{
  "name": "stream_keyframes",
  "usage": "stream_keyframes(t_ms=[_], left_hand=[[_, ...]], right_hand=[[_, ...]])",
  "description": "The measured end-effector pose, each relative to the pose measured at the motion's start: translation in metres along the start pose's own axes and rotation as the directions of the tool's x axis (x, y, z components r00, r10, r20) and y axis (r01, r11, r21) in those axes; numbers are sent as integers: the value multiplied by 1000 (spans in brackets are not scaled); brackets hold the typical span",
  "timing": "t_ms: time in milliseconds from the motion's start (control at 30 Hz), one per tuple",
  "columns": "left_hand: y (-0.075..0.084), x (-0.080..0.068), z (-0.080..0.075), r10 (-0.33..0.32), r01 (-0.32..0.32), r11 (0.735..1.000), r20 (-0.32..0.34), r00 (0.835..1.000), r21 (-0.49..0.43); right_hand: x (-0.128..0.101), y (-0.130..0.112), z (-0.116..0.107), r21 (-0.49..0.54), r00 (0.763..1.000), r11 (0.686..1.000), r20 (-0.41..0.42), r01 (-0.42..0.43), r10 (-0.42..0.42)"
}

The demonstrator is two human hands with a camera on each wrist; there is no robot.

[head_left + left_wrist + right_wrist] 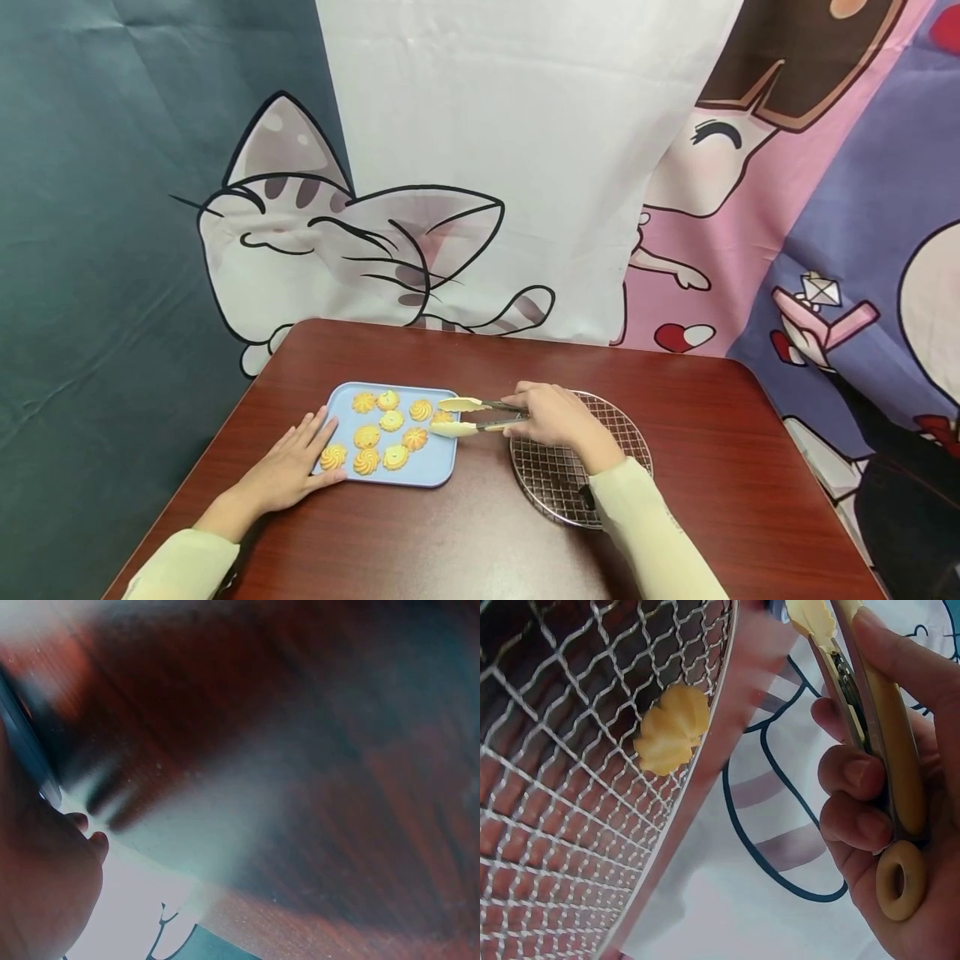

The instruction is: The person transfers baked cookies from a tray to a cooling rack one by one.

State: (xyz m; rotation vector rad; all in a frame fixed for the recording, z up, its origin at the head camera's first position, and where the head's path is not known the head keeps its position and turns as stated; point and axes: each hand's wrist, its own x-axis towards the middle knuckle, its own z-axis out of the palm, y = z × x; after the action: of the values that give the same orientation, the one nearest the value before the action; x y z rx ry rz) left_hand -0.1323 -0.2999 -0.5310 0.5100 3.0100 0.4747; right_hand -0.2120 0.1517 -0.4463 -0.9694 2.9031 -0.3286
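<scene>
Head view shows the right hand curled round the handles of cream tongs, its fingers wrapped tight on them. The tong tips stand a little apart at the right edge of a blue tray, just beside the nearest cookie. Other swirl cookies lie in rows across the tray, which sits on a dark red table. The left hand lies flat on the table with straight, slightly spread fingers, its fingertips touching the tray's left edge and holding nothing. A round wire rack sits right of the tray, partly under the right wrist and its pale sleeve. In the right wrist view one cookie lies on the rack's mesh, near its rim, and the fingers fold round the tongs, whose ring end shows by the palm. Left wrist view is blurred; only table wood and part of the hand can be made out
</scene>
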Motion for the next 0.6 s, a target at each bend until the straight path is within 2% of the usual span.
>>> stream_keyframes(t_ms=[133, 367, 600], left_hand=[[0, -1, 0, -1, 1, 1000, -3, 1000, -4], [1, -2, 0, -3, 3, 1000, -2, 1000, -15], [2, -2, -2, -12, 12, 1000, 3, 1000, -21]], right_hand=[[3, -3, -3, -25, 1000, 1000, 10, 14, -14], [-1, -3, -1, -42, 999, 998, -18, 36, -37], [-11, 3, 3, 10, 992, 998, -111, 68, -66]])
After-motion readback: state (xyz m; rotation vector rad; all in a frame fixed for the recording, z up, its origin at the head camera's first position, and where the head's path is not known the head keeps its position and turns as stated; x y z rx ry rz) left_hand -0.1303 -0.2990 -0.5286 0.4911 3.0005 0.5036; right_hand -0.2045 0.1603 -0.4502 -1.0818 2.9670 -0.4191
